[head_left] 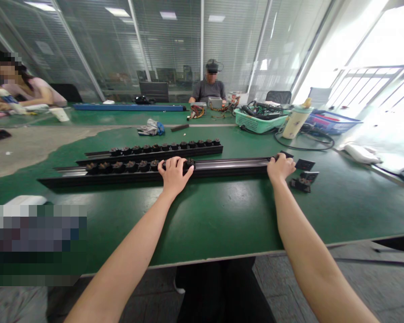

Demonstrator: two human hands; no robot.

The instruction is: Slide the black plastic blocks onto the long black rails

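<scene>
On the green-topped workbench (222, 215), we are steadying a long black metal rail (229, 167) at two well-spaced points, so that it is lying straight and cannot rock. Our left hand (175, 176) is spreading wide, its fingers draping over the rail beside a round dark fitting (189, 163). Our right hand (280, 168) is curling narrowly over the rail's right end, near small black square plates (305, 164). A second studded black rail (155, 152) is lying parallel just behind.
</scene>
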